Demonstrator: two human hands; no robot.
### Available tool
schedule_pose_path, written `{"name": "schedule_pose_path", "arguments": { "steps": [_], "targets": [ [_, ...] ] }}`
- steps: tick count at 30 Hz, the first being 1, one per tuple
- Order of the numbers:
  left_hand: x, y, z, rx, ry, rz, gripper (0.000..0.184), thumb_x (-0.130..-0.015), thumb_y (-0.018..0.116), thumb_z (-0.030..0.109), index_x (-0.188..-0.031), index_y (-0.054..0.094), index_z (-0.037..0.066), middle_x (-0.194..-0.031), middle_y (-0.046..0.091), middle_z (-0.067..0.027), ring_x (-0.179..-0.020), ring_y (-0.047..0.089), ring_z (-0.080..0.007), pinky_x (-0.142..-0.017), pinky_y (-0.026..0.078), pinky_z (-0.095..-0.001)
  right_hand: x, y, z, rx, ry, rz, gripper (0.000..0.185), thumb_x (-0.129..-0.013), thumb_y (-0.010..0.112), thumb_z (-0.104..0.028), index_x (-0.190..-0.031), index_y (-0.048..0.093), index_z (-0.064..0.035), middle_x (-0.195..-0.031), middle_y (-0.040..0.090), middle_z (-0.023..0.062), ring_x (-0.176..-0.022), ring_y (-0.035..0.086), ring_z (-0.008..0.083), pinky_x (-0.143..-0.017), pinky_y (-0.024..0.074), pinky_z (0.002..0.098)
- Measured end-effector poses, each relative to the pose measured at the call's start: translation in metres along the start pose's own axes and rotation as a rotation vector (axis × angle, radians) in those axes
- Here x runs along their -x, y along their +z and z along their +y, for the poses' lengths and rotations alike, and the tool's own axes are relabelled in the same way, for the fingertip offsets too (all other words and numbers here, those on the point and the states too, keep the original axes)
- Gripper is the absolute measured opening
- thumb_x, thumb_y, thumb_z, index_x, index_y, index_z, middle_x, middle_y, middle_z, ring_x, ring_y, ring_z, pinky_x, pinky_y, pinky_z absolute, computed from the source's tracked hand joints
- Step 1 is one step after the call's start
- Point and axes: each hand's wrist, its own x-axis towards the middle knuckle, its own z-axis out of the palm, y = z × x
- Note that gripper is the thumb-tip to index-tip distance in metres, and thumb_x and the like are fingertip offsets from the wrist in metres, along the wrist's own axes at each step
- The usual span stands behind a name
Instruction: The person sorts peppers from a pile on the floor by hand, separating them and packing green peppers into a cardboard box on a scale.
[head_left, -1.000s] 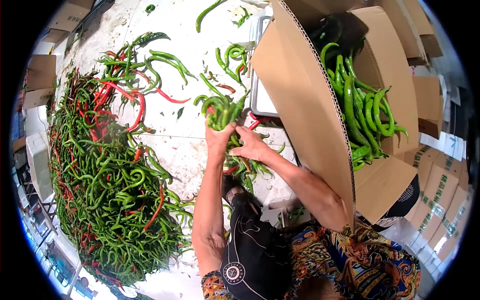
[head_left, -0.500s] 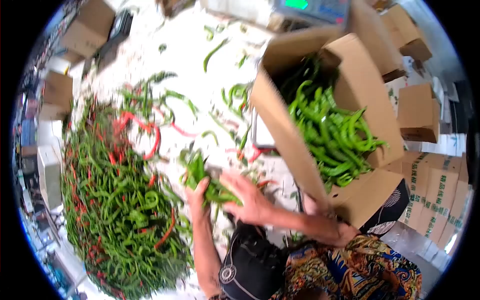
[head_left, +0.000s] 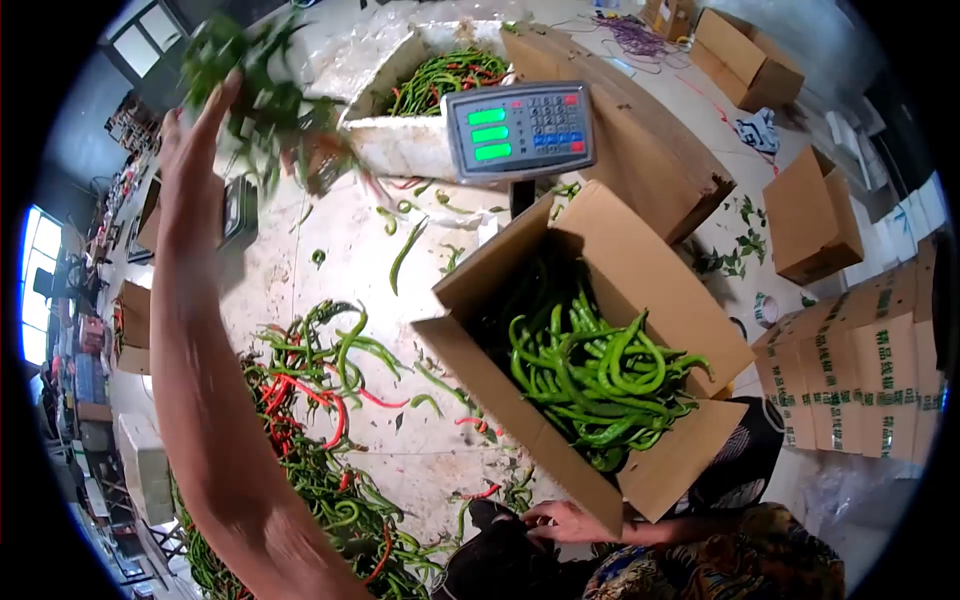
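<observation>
My left hand [head_left: 195, 130] is raised at the upper left, thumb and fingers apart. Beside its fingertips, a blurred clump of green leaves and stems [head_left: 265, 95] spreads out in the air; whether it still touches the fingers is hard to see. Low in the view, my right hand [head_left: 562, 521] lies by the near edge of a cardboard box [head_left: 665, 265], fingers loosely extended beside black clothing. Long green peppers [head_left: 600, 375] fill much of that box. A big heap of green and red peppers [head_left: 350, 510] lies partly behind my left forearm.
A digital scale display [head_left: 520, 130] stands beyond the box. Behind it sits a white foam box [head_left: 400, 140] with more peppers. Loose peppers [head_left: 405, 255] are scattered on the floor. At right are stacked printed cartons [head_left: 850, 370] and an open carton [head_left: 812, 220].
My hands have parted from the leafy green bunch they were handling. The left arm has swung up and far left; the right hand has dropped beside the box. The view has tilted upward.
</observation>
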Motion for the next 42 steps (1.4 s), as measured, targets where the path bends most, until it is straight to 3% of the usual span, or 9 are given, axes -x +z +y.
{"name": "schedule_pose_path", "arguments": {
  "steps": [3,7,11,18,22,24,29,34,42],
  "targets": [
    [-0.042,0.046,-0.021,-0.283,-0.005,0.266,0.083,-0.072,0.077,0.052,-0.131,0.054,-0.002,-0.116,0.064,-0.0198,-0.109,0.06,-0.0309,-0.097,0.044,-0.0405,0.001,-0.013,-0.006,-0.086,0.057,0.011,0.039,-0.092,0.063,-0.024,-0.123,0.059,-0.0017,-0.11,0.067,0.011,-0.1,0.063,0.0157,-0.084,0.0494,0.028],
    [0.092,0.077,-0.045,0.357,-0.244,0.045,0.029,-0.089,0.065,0.021,-0.109,0.061,0.002,-0.09,0.062,-0.0055,-0.075,0.057,-0.0117,-0.065,0.046,-0.0258,-0.003,-0.024,-0.004,-0.146,0.081,0.013,0.038,-0.092,0.063,-0.024,-0.123,0.058,-0.0018,-0.11,0.067,0.0108,-0.1,0.063,0.0157,-0.084,0.0494,0.0282],
    [0.233,0.053,-0.134,0.514,-0.621,-0.173,0.019,-0.088,0.064,0.014,-0.097,0.059,-0.001,-0.082,0.056,-0.0036,-0.071,0.056,-0.0137,-0.076,0.052,-0.0262,-0.005,-0.03,0.0,-0.17,0.106,0.018,0.038,-0.092,0.063,-0.023,-0.124,0.058,-0.0019,-0.11,0.067,0.0106,-0.1,0.063,0.0158,-0.085,0.0495,0.0284],
    [0.474,0.041,-0.21,0.401,-1.116,-0.023,0.018,-0.085,0.058,0.008,-0.067,0.055,0.008,-0.063,0.057,-0.0053,-0.054,0.05,-0.0119,-0.048,0.036,-0.0236,-0.008,-0.039,0.005,-0.193,0.135,0.029,0.037,-0.093,0.063,-0.022,-0.124,0.058,-0.002,-0.11,0.067,0.0103,-0.1,0.063,0.0158,-0.085,0.0496,0.0287],
    [0.555,0.04,-0.206,0.137,-1.048,-0.387,0.02,-0.085,0.055,0.003,-0.102,0.064,-0.001,-0.073,0.066,-0.0074,-0.063,0.061,-0.0161,-0.057,0.048,-0.0293,-0.01,-0.042,0.007,-0.194,0.151,0.038,0.037,-0.093,0.063,-0.021,-0.124,0.058,-0.0021,-0.11,0.067,0.0101,-0.1,0.063,0.0158,-0.086,0.0496,0.0289],
    [0.566,0.047,-0.182,-0.144,-0.741,-0.688,0.024,-0.083,0.059,0.017,-0.1,0.066,0.002,-0.087,0.071,-0.0181,-0.084,0.069,-0.0331,-0.072,0.053,-0.0412,-0.011,-0.042,0.007,-0.191,0.158,0.047,0.037,-0.093,0.063,-0.021,-0.124,0.058,-0.0021,-0.11,0.067,0.01,-0.1,0.063,0.0158,-0.086,0.0497,0.0289],
    [0.616,0.057,-0.207,-0.175,-0.354,-0.91,0.03,-0.081,0.063,0.028,-0.098,0.066,0.004,-0.082,0.066,-0.0227,-0.08,0.065,-0.0393,-0.069,0.052,-0.0452,-0.011,-0.036,0.008,-0.167,0.161,0.06,0.037,-0.093,0.063,-0.02,-0.124,0.058,-0.0022,-0.11,0.067,0.0098,-0.099,0.063,0.0159,-0.087,0.0498,0.0292],
    [0.628,0.035,-0.205,0.064,-0.952,-0.679,0.032,-0.088,0.06,0.02,-0.115,0.062,0.001,-0.082,0.07,-0.011,-0.07,0.066,-0.0175,-0.066,0.052,-0.0319,-0.003,-0.024,0.008,-0.12,0.196,0.04,0.036,-0.093,0.063,-0.019,-0.124,0.058,-0.0023,-0.109,0.067,0.0095,-0.099,0.063,0.0159,-0.087,0.0498,0.0294],
    [0.73,-0.064,-0.186,-0.063,-1.186,-0.36,0.04,-0.086,0.06,0.016,-0.121,0.056,-0.005,-0.086,0.068,-0.0141,-0.075,0.065,-0.0179,-0.065,0.051,-0.0299,-0.005,-0.006,0.032,-0.344,0.33,-0.014,0.039,-0.092,0.063,-0.022,-0.125,0.058,-0.0018,-0.111,0.065,0.0108,-0.097,0.06,0.0155,-0.086,0.0489,0.0293]
  ]
}}
